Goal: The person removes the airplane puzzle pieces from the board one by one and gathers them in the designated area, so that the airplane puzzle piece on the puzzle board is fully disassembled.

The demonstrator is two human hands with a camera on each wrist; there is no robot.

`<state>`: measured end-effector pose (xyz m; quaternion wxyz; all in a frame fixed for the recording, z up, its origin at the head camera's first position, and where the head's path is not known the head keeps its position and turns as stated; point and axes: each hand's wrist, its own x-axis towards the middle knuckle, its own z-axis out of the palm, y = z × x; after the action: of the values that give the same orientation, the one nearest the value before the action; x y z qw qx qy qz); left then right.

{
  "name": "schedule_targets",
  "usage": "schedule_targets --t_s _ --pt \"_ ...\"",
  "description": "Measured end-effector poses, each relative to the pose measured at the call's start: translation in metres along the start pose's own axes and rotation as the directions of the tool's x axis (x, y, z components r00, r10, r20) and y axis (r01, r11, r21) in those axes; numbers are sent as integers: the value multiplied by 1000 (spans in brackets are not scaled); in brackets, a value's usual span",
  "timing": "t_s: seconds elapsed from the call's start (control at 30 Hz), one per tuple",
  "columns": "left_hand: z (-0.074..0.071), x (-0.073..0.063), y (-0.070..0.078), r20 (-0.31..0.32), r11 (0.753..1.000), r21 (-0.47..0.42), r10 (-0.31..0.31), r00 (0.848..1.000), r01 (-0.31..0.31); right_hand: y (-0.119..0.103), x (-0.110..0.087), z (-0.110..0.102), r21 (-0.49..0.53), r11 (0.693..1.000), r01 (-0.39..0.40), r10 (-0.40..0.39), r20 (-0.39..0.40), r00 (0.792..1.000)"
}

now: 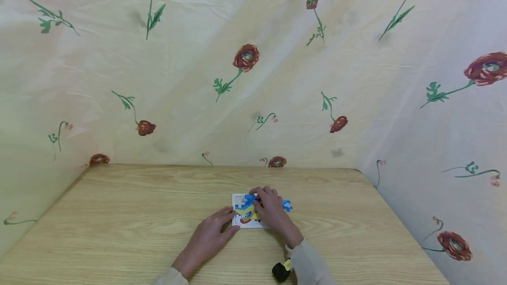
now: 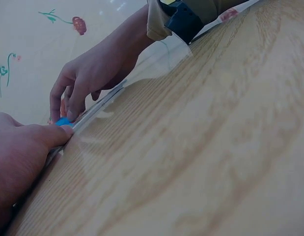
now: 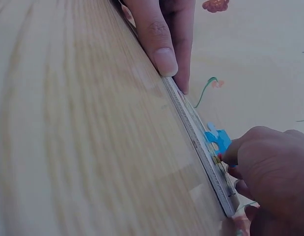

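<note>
A small jigsaw puzzle with a white frame lies flat on the table, its pieces showing a yellow and red picture and blue parts. My left hand rests at its near left corner, fingers along the left edge and thumb against the near edge. Above the puzzle's right half, my right hand pinches a blue puzzle piece, which stands tilted up from the board in the right wrist view. The right hand covers much of the puzzle's right side. Further blue pieces lie just right of that hand.
The wooden table stretches out around the puzzle. A flowered cloth hangs behind it and at both sides. A black wrist device sits by the right sleeve.
</note>
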<state>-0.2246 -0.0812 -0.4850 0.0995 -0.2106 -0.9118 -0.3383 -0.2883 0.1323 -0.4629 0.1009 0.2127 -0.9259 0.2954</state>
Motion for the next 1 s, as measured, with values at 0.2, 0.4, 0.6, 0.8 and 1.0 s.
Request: schedule_targets --t_s 0.2,0.4,0.6,0.8,1.0 --pt "0 0 1 0 1000 2 7 1000 -7 3 0 0 29 999 19 -19 -16 1000" --pt "0 0 2 2 1000 -7 4 1000 -4 2 -1 -2 120 992 41 -39 -16 999" --pt "0 0 2 0 1000 -12 5 1000 -5 1 -2 -4 235 971 48 -46 -14 999" --pt "1 -1 1 -4 1000 -8 6 1000 -6 5 -6 -7 315 949 18 -15 -10 1000" --pt "1 -2 0 -15 1000 -10 13 1000 -14 7 -11 -15 339 939 -57 62 -3 998"
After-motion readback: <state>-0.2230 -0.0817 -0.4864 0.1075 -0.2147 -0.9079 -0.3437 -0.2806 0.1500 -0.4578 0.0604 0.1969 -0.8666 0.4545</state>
